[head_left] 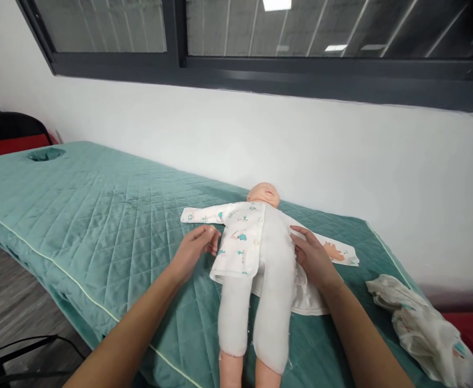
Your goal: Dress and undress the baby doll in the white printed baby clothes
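Observation:
A baby doll lies on its back, its head toward the wall and its legs toward me. White padding covers its torso and legs. A white printed baby shirt is spread on it, one front panel over the chest. The other panel lies folded out beside the body, its sleeve stretched to the right. My left hand is beside the covered side, fingers curled in, with nothing visible in them. My right hand is at the bare side, thumb and fingers closed on the shirt's edge; the fingertips are partly hidden.
A green quilted cover lies over the bed, with a round hole at the far left. A crumpled white printed cloth rests at the right edge. Behind stand a white wall and a dark-framed window. Black cables hang at lower left.

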`<state>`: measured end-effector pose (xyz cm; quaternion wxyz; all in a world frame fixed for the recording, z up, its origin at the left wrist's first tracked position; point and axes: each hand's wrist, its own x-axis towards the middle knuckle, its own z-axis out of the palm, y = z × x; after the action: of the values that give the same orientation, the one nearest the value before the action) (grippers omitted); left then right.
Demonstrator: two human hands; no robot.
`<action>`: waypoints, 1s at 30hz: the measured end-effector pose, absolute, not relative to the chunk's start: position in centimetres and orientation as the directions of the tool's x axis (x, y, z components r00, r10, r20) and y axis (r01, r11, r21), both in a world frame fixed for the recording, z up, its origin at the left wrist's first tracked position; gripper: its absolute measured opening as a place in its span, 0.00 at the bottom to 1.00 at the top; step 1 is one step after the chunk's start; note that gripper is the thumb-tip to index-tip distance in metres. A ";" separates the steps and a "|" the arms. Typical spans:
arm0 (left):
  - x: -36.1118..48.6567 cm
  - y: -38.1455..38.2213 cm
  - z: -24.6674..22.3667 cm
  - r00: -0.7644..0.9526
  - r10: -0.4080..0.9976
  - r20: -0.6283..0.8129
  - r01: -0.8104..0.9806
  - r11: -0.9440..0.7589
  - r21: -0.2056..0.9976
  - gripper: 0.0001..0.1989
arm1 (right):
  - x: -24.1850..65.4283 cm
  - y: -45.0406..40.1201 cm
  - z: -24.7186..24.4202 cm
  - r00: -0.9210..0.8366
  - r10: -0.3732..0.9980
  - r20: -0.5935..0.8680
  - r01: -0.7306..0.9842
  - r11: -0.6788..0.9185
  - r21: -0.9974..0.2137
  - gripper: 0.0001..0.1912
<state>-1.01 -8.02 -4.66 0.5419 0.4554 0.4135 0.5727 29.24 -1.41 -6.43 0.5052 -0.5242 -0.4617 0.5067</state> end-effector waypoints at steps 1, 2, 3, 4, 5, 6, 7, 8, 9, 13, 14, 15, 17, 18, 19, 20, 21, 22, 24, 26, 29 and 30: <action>-1.6 -7.3 -5.2 -0.076 0.997 -0.005 -0.346 -0.022 0.938 0.11 | 29.2 -1.4 -6.5 0.075 0.996 -0.056 0.007 -0.057 -0.998 0.25; -2.1 -6.7 -5.6 -0.125 0.988 -0.087 -0.445 0.023 0.895 0.09 | 29.2 -1.4 -6.4 0.093 0.995 -0.044 0.054 -0.049 -0.997 0.25; -2.5 -6.2 -6.0 -0.141 0.976 -0.165 -0.540 0.064 0.840 0.07 | 29.2 -1.5 -6.4 0.115 0.993 -0.024 0.117 -0.038 -0.992 0.25; -3.0 -5.7 -6.2 -0.128 0.965 -0.230 -0.625 0.102 0.774 0.07 | 29.2 -1.5 -6.3 0.141 0.990 0.006 0.197 -0.022 -0.980 0.25; -3.3 -5.4 -6.3 -0.100 0.955 -0.279 -0.696 0.134 0.706 0.08 | 29.1 -1.6 -6.1 0.171 0.984 0.049 0.298 -0.004 -0.955 0.23; -3.6 -5.0 -6.4 -0.064 0.948 -0.313 -0.748 0.163 0.644 0.09 | 29.1 -1.7 -5.9 0.201 0.974 0.106 0.409 0.014 -0.912 0.21; -3.7 -4.7 -6.4 -0.031 0.943 -0.332 -0.785 0.183 0.592 0.10 | 29.0 -1.8 -5.6 0.228 0.958 0.173 0.517 0.032 -0.856 0.19; -3.8 -4.3 -6.4 -0.004 0.942 -0.337 -0.812 0.194 0.550 0.11 | 28.7 -1.9 -5.3 0.247 0.937 0.246 0.607 0.049 -0.793 0.18; -3.7 -3.9 -6.4 0.015 0.942 -0.335 -0.833 0.197 0.516 0.12 | 28.4 -2.0 -5.0 0.255 0.914 0.317 0.670 0.070 -0.739 0.17; -2.5 -1.6 -6.7 -0.012 0.943 -0.333 -0.864 0.158 0.479 0.10 | 25.9 -1.8 -3.1 0.193 0.860 0.472 0.698 0.217 -0.682 0.15; -2.1 -1.0 -6.8 -0.041 0.946 -0.322 -0.861 0.130 0.491 0.09 | 25.1 -1.5 -2.6 0.172 0.862 0.476 0.691 0.239 -0.683 0.14; -1.7 -0.3 -6.9 -0.069 0.950 -0.305 -0.857 0.100 0.505 0.08 | 24.3 -1.0 -2.1 0.153 0.865 0.477 0.692 0.250 -0.677 0.15; -1.0 1.1 -7.0 -0.113 0.956 -0.272 -0.850 0.049 0.524 0.08 | 22.8 0.2 -1.1 0.117 0.871 0.477 0.721 0.256 -0.644 0.17; -0.7 1.7 -7.1 -0.128 0.956 -0.264 -0.849 0.032 0.527 0.08 | 22.1 0.9 -0.6 0.096 0.880 0.466 0.737 0.252 -0.627 0.19; -0.5 2.2 -7.1 -0.138 0.955 -0.261 -0.849 0.022 0.528 0.07 | 21.4 1.6 -0.1 0.075 0.893 0.444 0.750 0.243 -0.615 0.20; -0.4 2.7 -7.1 -0.146 0.955 -0.257 -0.848 0.013 0.529 0.07 | 20.9 2.3 0.3 0.059 0.909 0.412 0.759 0.227 -0.610 0.22; -0.3 3.1 -7.1 -0.149 0.956 -0.253 -0.848 0.008 0.529 0.07 | 20.4 2.8 0.6 0.054 0.927 0.371 0.764 0.201 -0.613 0.22; -0.2 3.3 -7.1 -0.146 0.958 -0.248 -0.849 0.007 0.528 0.08 | 20.0 3.2 0.8 0.059 0.942 0.331 0.766 0.170 -0.620 0.23; -0.3 3.5 -7.0 -0.130 0.965 -0.229 -0.854 0.008 0.520 0.09 | 19.6 3.7 1.0 0.068 0.959 0.276 0.763 0.128 -0.634 0.23; -0.3 3.4 -6.9 -0.111 0.971 -0.210 -0.858 0.013 0.513 0.10 | 19.5 3.6 0.7 0.066 0.967 0.247 0.744 0.117 -0.658 0.22; -0.4 3.0 -6.8 -0.103 0.974 -0.201 -0.855 0.017 0.518 0.12 | 20.2 3.4 -0.1 0.079 0.969 0.233 0.667 0.122 -0.735 0.18; -0.4 2.9 -6.8 -0.106 0.974 -0.201 -0.853 0.014 0.522 0.12 | 20.5 3.4 -0.4 0.098 0.968 0.233 0.621 0.124 -0.774 0.17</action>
<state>-0.42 2.88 -6.76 0.6591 0.1119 0.2698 0.6930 20.52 3.38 -0.38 0.3975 -0.6251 -0.6354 0.2178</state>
